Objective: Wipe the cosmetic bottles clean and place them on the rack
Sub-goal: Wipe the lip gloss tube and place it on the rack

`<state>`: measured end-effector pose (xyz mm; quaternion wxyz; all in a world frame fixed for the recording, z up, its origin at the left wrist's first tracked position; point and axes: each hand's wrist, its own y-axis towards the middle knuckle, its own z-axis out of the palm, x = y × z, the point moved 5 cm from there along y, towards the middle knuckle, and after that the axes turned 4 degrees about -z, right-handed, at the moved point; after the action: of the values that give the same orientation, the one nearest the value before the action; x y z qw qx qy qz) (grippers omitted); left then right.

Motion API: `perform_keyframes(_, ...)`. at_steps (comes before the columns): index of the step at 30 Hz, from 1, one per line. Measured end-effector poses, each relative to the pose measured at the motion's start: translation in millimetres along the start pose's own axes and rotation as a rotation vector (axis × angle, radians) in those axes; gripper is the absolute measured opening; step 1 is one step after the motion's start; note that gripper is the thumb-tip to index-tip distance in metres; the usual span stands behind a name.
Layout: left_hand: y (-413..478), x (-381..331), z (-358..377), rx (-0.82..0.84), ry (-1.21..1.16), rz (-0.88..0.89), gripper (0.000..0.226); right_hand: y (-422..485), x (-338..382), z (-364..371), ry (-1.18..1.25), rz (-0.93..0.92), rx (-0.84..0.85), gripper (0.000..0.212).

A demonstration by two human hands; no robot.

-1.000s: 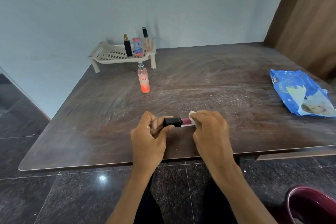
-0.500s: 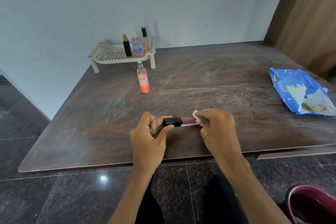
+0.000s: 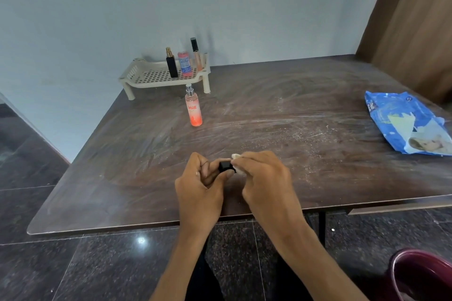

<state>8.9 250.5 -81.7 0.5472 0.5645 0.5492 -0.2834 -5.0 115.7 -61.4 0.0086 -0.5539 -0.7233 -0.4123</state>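
left hand point(image 3: 200, 183): we pinch the black-capped tube point(image 3: 225, 166), lower centre of frame
right hand point(image 3: 265, 178): we clench a white wipe point(image 3: 236, 156) round it

Soft, even light, moderately bright, seems to come from above. Dark polished stone floor point(image 3: 73, 264) carries one small white glare spot just below the table's front edge. Dark brown smeared tabletop point(image 3: 293, 117) has a pale sheen. Faint soft shadows on pale blue-grey wall point(image 3: 220, 7) behind cream plastic rack point(image 3: 146, 76). Wide-angle bend: table edges bow, brown wooden panel point(image 3: 415, 19) leans. Left hand point(image 3: 198, 186) & right hand point(image 3: 264, 178) slightly soft; black-capped tube point(image 3: 225, 166) betw. them lacks detail, white wipe point(image 3: 236, 156) shows no texture. Maroon round tub point(image 3: 420, 276) in corner blurred.
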Motion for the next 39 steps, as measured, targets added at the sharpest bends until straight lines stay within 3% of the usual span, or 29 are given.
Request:
perform_keyframes(8,1,2,0,-0.002,0.048,0.076,0.055,7,-12,-2,-0.042,0.053,0.004,0.044)
perform_keyframes(13,-1,5,3,0.044,-0.057,-0.003,0.05,-3,-6,-5,-0.086,0.016,-0.002,0.043)
perform_keyframes(28,0,8,2,0.022,-0.049,-0.006,0.054,-14,-3,-10,-0.081,-0.019,-0.019,0.042)
perform_keyframes(35,3,14,2,0.034,-0.013,-0.02,0.051,-14,-12,-33,0.121,0.15,-0.14,0.023)
perform_keyframes(39,2,7,3,0.061,-0.047,-0.008,0.054,-4,-11,-19,0.081,0.116,-0.066,0.018)
